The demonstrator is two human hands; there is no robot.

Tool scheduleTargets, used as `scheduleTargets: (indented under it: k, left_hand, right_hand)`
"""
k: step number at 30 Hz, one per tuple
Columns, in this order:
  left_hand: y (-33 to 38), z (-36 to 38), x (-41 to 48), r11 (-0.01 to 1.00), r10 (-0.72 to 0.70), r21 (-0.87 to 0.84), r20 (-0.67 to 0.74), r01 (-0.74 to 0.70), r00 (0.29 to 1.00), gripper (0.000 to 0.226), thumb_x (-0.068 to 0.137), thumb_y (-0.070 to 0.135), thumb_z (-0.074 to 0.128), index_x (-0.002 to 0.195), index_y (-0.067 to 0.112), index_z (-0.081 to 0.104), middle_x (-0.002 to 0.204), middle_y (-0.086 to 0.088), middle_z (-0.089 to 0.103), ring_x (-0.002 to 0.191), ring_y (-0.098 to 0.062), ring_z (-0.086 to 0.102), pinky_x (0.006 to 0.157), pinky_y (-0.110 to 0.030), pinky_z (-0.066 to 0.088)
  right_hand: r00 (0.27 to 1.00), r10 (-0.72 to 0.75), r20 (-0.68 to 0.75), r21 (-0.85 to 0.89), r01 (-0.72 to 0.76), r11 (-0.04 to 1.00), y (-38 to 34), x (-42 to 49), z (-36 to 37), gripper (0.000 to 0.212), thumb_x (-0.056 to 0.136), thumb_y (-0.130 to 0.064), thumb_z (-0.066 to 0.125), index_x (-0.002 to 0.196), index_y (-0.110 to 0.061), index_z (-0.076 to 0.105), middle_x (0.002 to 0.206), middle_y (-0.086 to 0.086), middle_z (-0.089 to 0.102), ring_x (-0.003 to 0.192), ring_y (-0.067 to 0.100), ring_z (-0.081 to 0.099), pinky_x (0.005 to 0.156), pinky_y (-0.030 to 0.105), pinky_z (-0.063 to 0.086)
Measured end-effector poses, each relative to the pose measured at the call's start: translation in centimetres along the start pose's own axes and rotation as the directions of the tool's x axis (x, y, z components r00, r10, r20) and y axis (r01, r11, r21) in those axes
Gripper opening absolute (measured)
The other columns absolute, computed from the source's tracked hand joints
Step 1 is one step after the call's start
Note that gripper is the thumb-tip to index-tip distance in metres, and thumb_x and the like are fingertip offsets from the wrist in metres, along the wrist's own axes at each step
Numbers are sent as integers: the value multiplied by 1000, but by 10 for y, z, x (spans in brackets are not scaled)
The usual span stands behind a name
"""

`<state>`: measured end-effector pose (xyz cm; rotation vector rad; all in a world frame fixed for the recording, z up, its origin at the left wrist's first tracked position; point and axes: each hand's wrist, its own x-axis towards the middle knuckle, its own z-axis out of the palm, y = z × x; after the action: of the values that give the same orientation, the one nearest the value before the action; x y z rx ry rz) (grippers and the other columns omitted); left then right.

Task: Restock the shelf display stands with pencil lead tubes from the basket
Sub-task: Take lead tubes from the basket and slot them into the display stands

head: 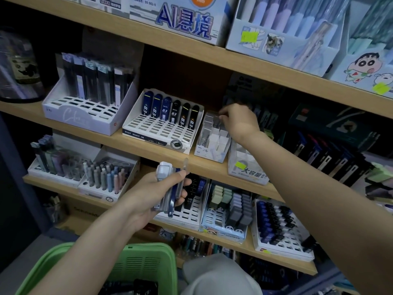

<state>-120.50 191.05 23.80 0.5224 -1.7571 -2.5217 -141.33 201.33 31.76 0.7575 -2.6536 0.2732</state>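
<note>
Tubes (168, 188) of pencil lead, bundled in the gripping left hand (153, 194), look light, stiff and slick; best pinched near the cap. At one o'clock the right hand (236, 122) pinches a clear tube (214, 117) over the small white stand (212, 143), which is hemmed in by a slotted stand (161, 133) at nine o'clock and a box (246, 167) at four. Basket (153, 258) sits at six o'clock.

1 view only: a wide-angle camera worn on the person's head. It faces forward and down at the wooden shelves (153, 149), near enough that the right hand (238, 122) reaches the middle shelf. The shelf front edges slant down toward the right of the frame. The green basket (148, 258) lies at the bottom-left corner, almost under the lens. Lines bow near the frame's edges.
</note>
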Motion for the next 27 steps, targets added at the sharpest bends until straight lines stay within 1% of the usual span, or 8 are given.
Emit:
scheduleTargets:
  k: [3, 6, 9, 12, 14, 19, 24, 27]
  left_hand:
    - [1, 2, -1, 1000, 3, -6, 6, -3, 1000, 30, 90, 21, 60, 110, -1, 64, 63, 1, 67, 54, -11, 59, 51, -19, 52]
    - [1, 5, -2, 1000, 11, 4, 17, -11, 1000, 32, 90, 21, 59, 110, -3, 63, 63, 1, 67, 53, -10, 59, 50, -19, 51]
    - [1, 9, -1, 1000, 19, 16, 19, -20, 1000, 32, 89, 23, 60, 109, -2, 63, 61, 2, 66, 52, -10, 59, 49, -18, 49]
    - [1, 14, 0, 998, 23, 54, 6, -23, 1000, 27, 88, 26, 61, 103, 4, 66, 62, 2, 67, 54, -10, 60, 51, -20, 51]
    - [0, 18, 1, 998, 34, 45, -4, -34, 999, 25, 86, 28, 62, 97, 6, 67, 62, -2, 67, 54, -11, 61, 52, -21, 51]
    - [-1, 22, -1, 999, 1, -38, -86, -4, 996, 20, 90, 31, 60, 90, 11, 66, 63, -4, 69, 47, -9, 60, 45, -17, 48]
    - [0, 22, 0, 993, -22, -116, -94, 11, 995, 23, 91, 23, 60, 101, 3, 66, 56, 1, 65, 44, -7, 55, 41, -15, 45]
    - [2, 22, 1, 992, -12, -128, -106, -1, 994, 30, 91, 21, 60, 110, -2, 64, 55, 3, 64, 45, -6, 53, 42, -15, 46]
  right_hand:
    - [991, -50, -125, 125, 66, 990, -4, -16, -4, 32, 96, -14, 50, 127, -13, 56, 119, 12, 60, 108, 27, 57, 88, 37, 48]
    - [970, -136, -202, 339, 200, 919, -19, -50, -10, 21, 96, -13, 51, 113, -11, 61, 104, 3, 59, 90, 11, 56, 79, 21, 48]
    - [976, -175, 129, 438, 103, 893, -35, -85, -19, 32, 100, -31, 44, 102, -7, 65, 90, 9, 66, 74, 18, 61, 67, 22, 48]
    - [875, -195, 443, 441, -24, 897, -42, -99, -25, 37, 96, -42, 48, 86, -12, 68, 75, 8, 68, 61, 12, 60, 62, 25, 49]
    - [827, -206, 523, 542, -136, 829, -42, -98, -26, 24, 93, -31, 58, 85, -11, 68, 66, 1, 67, 55, 4, 62, 56, 16, 50]
    - [749, -178, 638, 644, -392, 656, -33, -91, -33, 14, 88, -13, 65, 96, -2, 68, 72, 2, 71, 68, 7, 69, 65, 13, 55]
    - [831, -86, 550, 686, -391, 614, -16, -82, -53, 11, 85, -9, 65, 95, -6, 67, 91, 7, 70, 73, 7, 68, 66, 12, 55]
    - [975, 50, 217, 735, -197, 648, 0, -69, -61, 20, 88, -10, 63, 107, -6, 64, 92, 6, 66, 69, 6, 66, 64, 12, 54]
